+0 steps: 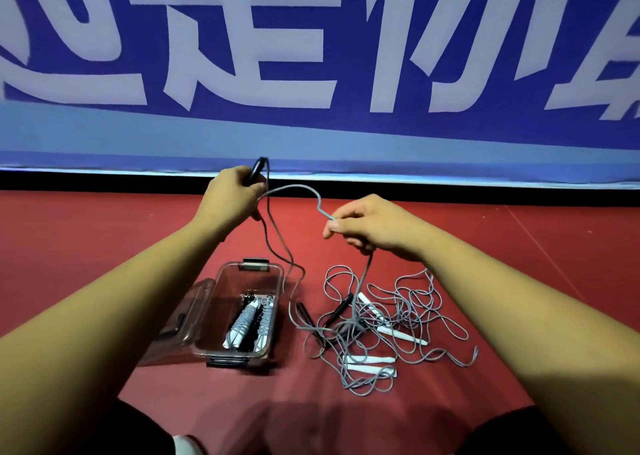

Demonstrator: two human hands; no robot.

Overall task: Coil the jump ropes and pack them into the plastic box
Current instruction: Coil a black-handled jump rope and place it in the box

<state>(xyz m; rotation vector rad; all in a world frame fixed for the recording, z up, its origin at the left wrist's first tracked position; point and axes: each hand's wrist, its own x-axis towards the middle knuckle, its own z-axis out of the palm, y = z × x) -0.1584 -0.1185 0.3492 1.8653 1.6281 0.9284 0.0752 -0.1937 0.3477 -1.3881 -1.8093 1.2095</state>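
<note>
Gripping a black handle [258, 170] above the plastic box [239, 284], left hand [232, 194] faced right hand [374, 229], which pinched the rope [294, 188] strung between them.

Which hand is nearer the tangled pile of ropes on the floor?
Right. The right hand hangs above the tangled pile, pinching a cord rising from it; the left hand, gripping a black handle, is farther, above the plastic box.

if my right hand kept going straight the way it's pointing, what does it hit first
Probably the left hand, which grips a black handle. The right hand points across toward it, with only the grey rope it pinches spanning the gap. Depth is unclear, so it could miss.
</note>
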